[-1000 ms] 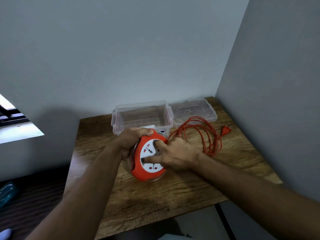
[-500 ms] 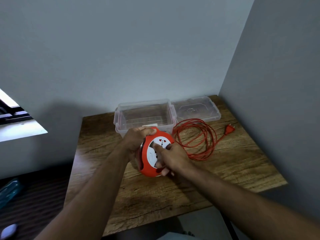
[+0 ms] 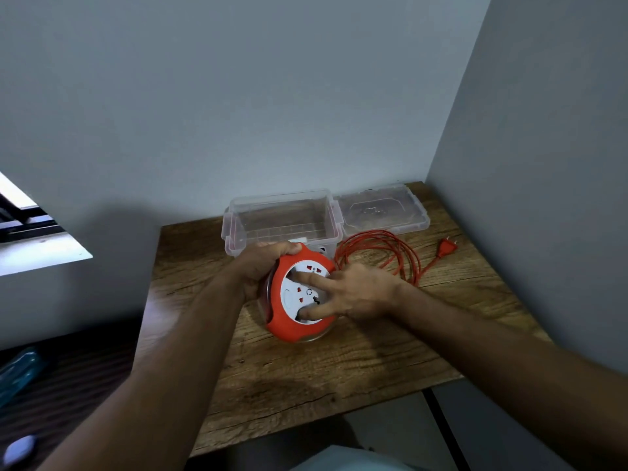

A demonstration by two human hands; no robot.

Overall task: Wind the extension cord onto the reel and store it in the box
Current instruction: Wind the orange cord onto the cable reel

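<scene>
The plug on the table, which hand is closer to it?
Right. The right hand is on the reel's face, on the side toward the plug. The left hand grips the reel's far edge.

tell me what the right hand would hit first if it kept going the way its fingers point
The right hand points leftward, its fingers already on the white socket face of the reel. Pushing on, it would press into that face; the left hand lies beyond, though depth is unclear.
</scene>
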